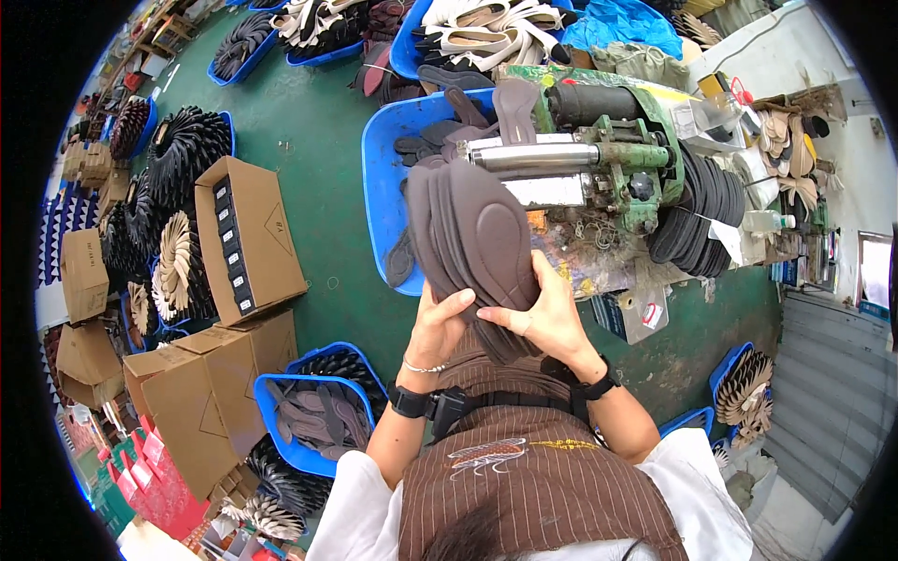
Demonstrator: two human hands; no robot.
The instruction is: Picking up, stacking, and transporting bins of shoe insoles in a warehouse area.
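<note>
A thick stack of dark brown padded insoles (500, 234) stands upright in front of my body, its layers slightly fanned. My left hand (441, 327) grips the stack's lower left edge, thumb laid over the front. On the opposite edge my right hand (545, 316) is closed round it, its thumb pressed across the lower part. Just beyond the stack is a green machine (617, 154) with shiny metal rollers (533, 156). One brown insole (515, 105) sticks up behind the rollers. To their left a blue tub (377, 178) holds more loose insoles.
Another blue tub (281, 447) of insoles stands near my left elbow. Cardboard boxes (253, 238) are on the left, beside fanned bundles of black soles (187, 145). A coil of dark strips (702, 215) sits at the machine's right. Shoes (482, 37) fill a far tub.
</note>
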